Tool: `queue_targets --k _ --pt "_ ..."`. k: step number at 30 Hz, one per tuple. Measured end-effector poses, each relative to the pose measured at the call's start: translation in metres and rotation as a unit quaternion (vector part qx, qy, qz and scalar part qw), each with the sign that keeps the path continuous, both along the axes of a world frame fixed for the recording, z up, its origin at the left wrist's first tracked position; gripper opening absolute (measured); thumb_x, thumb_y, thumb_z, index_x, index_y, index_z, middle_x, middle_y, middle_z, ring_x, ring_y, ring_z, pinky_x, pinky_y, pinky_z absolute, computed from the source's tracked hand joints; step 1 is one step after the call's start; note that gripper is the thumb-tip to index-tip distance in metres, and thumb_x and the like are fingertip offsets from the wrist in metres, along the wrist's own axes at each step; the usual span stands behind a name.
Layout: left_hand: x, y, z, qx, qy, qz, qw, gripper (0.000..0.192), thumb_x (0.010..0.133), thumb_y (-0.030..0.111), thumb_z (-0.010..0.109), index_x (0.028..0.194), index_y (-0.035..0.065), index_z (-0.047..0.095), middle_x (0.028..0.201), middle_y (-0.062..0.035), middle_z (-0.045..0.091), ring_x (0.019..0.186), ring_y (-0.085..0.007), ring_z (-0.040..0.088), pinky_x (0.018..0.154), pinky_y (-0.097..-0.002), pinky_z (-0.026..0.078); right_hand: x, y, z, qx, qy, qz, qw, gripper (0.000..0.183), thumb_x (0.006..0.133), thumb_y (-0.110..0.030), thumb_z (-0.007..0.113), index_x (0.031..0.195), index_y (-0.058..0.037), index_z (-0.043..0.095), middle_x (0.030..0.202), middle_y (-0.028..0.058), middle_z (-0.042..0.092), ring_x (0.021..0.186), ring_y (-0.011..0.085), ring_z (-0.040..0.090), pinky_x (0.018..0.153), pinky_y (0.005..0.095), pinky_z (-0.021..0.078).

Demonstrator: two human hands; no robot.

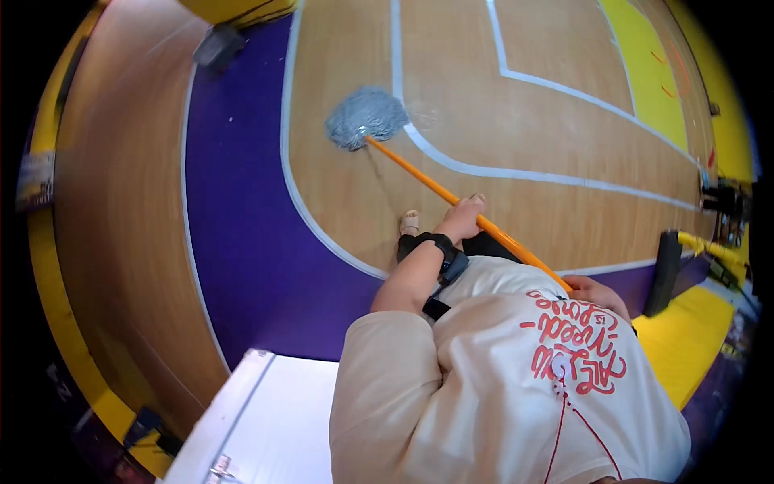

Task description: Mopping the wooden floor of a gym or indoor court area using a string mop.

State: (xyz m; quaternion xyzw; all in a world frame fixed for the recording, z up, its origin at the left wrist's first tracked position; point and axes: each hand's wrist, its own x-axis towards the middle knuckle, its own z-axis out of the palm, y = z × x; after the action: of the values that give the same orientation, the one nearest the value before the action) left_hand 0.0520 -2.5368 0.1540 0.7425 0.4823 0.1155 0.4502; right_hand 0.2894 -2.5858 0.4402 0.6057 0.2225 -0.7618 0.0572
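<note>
A string mop with a grey-blue head lies spread on the wood-look court floor, across a white line. From it an orange mop handle slants down to the right towards my body. My left hand is wrapped around the middle of the handle, a black watch on that wrist. Close to my waist, my right hand grips the handle's upper end; its fingers are partly hidden. Below my left hand, one sandalled foot shows on the floor.
A white cabinet or box with a metal latch stands at lower left. A dark block-shaped base sits at upper left. On the right are a black padded post and a yellow mat. Purple flooring borders the court.
</note>
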Motion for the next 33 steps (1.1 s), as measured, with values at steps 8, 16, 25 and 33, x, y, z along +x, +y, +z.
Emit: queue_targets --k 8,16,25,33 --pt "-0.086 -0.066 -0.013 -0.030 0.117 0.207 0.971 0.031 0.067 0.025 0.070 0.091 0.0080 0.063 0.103 -0.0145 0.059 0.107 -0.0327 0.048 0.093 -0.0399 0.039 -0.075 0.054 -0.006 0.403 -0.099 0.451 0.790 0.030 0.083 -0.014 0.056 0.110 -0.0011 0.056 0.084 0.0157 0.064 0.067 0.0237 0.062 0.059 0.0308 0.0480" --pt "-0.085 -0.143 -0.020 -0.062 0.084 0.344 0.933 0.039 0.066 0.036 0.071 0.089 0.0060 0.066 0.100 -0.0177 0.060 0.101 -0.0322 0.053 0.093 -0.0388 0.040 -0.121 0.080 0.009 0.540 0.000 0.607 0.583 0.024 0.074 -0.011 0.062 0.098 -0.0064 0.064 0.082 0.0140 0.064 0.068 0.0311 0.060 0.063 0.0360 0.0484" --pt "-0.011 -0.132 0.003 -0.262 -0.014 0.157 0.952 0.026 0.072 0.023 0.067 0.095 0.0120 0.066 0.088 -0.0132 0.066 0.081 -0.0243 0.062 0.074 -0.0347 0.046 -0.056 0.081 0.028 0.611 -0.011 0.646 0.457 0.022 0.073 -0.016 0.063 0.094 -0.0152 0.067 0.072 0.0096 0.063 0.068 0.0294 0.061 0.061 0.0382 0.0474" --pt "0.019 -0.048 0.061 -0.124 0.093 0.011 0.988 0.018 0.077 0.014 0.052 0.089 0.0036 0.062 0.086 -0.0224 0.063 0.083 -0.0357 0.061 0.069 -0.0419 0.046 0.014 0.096 0.023 0.665 -0.090 0.574 0.469 0.008 0.068 -0.013 0.061 0.074 -0.0104 0.065 0.068 0.0096 0.062 0.066 0.0297 0.061 0.055 0.0388 0.0474"
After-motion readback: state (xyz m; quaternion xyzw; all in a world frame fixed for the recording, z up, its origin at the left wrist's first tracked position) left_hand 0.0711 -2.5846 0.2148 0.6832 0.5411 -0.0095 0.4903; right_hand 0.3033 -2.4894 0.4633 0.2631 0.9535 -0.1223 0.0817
